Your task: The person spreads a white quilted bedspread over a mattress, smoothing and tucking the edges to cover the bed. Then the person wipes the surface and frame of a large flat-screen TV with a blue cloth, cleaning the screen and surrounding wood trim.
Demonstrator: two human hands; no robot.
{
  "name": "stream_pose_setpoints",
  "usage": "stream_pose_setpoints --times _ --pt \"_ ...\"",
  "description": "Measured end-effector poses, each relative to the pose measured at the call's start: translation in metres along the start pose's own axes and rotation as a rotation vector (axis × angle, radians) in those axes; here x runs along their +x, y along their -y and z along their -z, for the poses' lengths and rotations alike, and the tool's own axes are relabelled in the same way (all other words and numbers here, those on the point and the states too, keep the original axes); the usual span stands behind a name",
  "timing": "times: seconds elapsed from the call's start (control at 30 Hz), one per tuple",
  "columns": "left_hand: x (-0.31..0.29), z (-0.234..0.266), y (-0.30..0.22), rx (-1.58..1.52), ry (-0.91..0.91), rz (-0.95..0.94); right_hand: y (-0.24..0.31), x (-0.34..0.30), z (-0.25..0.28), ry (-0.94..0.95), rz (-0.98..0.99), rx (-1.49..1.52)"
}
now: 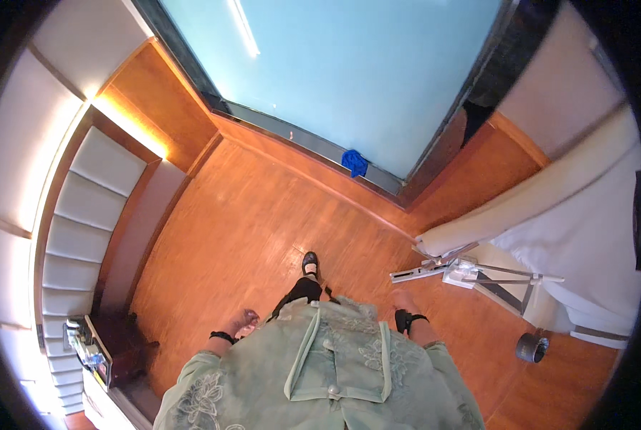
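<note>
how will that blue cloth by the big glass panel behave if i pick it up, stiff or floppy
The blue cloth is probably floppy, since it lies bunched in uneven folds. It looks small beside the glass panel, so likely light. Its crumpled shape suggests it would bunch rather than roll if pushed.

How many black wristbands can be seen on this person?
2: one wristband around the wrist by the left hand, the other wristband around the wrist by the right hand. Any under the sleeves would be hidden.
</note>
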State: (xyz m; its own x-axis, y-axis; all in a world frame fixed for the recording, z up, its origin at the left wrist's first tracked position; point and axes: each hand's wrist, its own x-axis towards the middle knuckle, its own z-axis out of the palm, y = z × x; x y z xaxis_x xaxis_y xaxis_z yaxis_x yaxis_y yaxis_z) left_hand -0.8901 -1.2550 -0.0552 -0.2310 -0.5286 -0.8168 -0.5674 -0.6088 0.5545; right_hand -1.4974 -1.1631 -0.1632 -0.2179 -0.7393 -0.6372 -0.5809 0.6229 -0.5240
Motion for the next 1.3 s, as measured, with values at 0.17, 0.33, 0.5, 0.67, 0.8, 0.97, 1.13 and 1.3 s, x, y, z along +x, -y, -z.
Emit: stream_pose_setpoints --times 0.17,0.33,0.5,0.67,0.8,0.97,1.13,1.3 --pt "0.088 0.050 -0.103 -0.182 -0.066 0.042 -0.045 0.024 0.030 0.021 -0.058 -0.029" --pt "0.106 0.144 -0.137 -0.305 -0.332 0.005 0.147 0.053 0.079 -0.106 -0.098 0.042" --pt "0.108 0.109 -0.150 -0.427 -0.185 0.111 0.223 0.120 0.138 -0.149 0.100 -0.153" --pt "0.045 0.079 -0.095 -0.372 -0.203 0.329 0.317 0.233 0.145 -0.070 0.250 -0.330" --pt "-0.001 0.043 -0.094 -0.507 -0.417 0.471 0.362 0.325 0.158 -0.107 0.361 -0.460" --pt "-0.056 -0.016 -0.058 -0.678 -0.403 0.534 0.415 0.382 0.150 -0.068 0.382 -0.524" --pt "-0.026 -0.050 -0.081 -0.627 -0.255 0.540 0.400 0.400 0.152 -0.082 0.322 -0.698" --pt "0.027 -0.022 -0.130 -0.380 -0.167 0.349 0.357 0.390 0.156 -0.183 0.273 -0.552"
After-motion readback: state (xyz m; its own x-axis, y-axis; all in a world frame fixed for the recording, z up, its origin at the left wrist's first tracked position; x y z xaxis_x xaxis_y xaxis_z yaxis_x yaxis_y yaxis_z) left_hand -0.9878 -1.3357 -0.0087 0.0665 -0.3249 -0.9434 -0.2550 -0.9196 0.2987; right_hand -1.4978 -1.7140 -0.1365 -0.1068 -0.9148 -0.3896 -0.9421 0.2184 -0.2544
